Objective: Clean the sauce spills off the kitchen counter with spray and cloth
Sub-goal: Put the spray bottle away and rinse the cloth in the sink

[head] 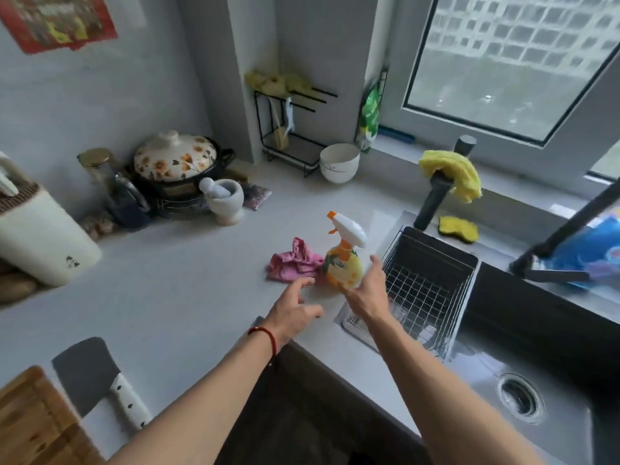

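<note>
A yellow-orange spray bottle [344, 263] with a white trigger head stands upright on the pale counter [188, 283], just left of the sink. A crumpled pink cloth [293, 261] lies against its left side. My left hand [295, 312] hovers just in front of the cloth, fingers spread, holding nothing. My right hand [367, 290] is open beside the bottle's right side, fingers apart, very close to it but not closed around it. I cannot make out any sauce spills on the counter.
A wire rack [426, 283] sits in the dark sink [523, 374] at right, with a black faucet [434, 196] draped in a yellow cloth. A cleaver [97, 380] and wooden board [37, 424] lie front left. A clay pot [176, 159], mortar [226, 198] and white bowl [339, 162] stand at the back.
</note>
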Tool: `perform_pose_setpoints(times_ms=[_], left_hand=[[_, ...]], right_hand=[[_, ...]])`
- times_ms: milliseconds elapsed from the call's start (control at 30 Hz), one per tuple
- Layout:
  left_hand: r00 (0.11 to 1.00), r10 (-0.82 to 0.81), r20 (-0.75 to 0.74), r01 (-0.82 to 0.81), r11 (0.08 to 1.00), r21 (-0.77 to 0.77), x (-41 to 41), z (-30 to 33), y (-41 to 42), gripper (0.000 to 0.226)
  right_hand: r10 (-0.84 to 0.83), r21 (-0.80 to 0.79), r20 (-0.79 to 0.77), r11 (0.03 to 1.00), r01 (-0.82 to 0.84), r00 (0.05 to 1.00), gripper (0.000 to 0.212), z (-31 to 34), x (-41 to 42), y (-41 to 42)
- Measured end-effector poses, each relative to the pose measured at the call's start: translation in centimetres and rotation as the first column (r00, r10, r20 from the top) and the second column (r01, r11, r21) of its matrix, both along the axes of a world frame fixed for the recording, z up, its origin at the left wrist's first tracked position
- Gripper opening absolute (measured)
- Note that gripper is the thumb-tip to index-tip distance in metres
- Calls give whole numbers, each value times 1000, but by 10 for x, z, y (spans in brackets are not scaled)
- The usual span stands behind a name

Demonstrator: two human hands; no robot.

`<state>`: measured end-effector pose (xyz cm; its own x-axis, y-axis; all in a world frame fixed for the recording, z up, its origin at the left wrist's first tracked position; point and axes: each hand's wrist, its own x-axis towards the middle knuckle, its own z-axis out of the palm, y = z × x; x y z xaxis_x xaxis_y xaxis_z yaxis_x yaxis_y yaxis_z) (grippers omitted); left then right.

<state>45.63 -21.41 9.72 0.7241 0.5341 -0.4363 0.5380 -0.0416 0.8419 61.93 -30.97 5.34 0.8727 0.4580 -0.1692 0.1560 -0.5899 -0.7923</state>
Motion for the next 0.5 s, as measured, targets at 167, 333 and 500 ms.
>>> perform_pose_setpoints(times_ms=[167, 333, 500], left_hand=[[983, 182, 33, -177, 978, -111, 66, 2, -14, 59], [987, 120, -107, -95, 972, 217, 92, -4, -16, 62], [989, -10, -145, 63, 930, 363, 105, -9, -15, 76]], right_hand=[[199, 12, 60, 980, -200, 978, 71, -8, 58, 26], [323, -64, 186, 946, -317, 928, 48, -11, 66, 20], [266, 22, 192, 961, -275, 945, 51, -6, 74, -8]])
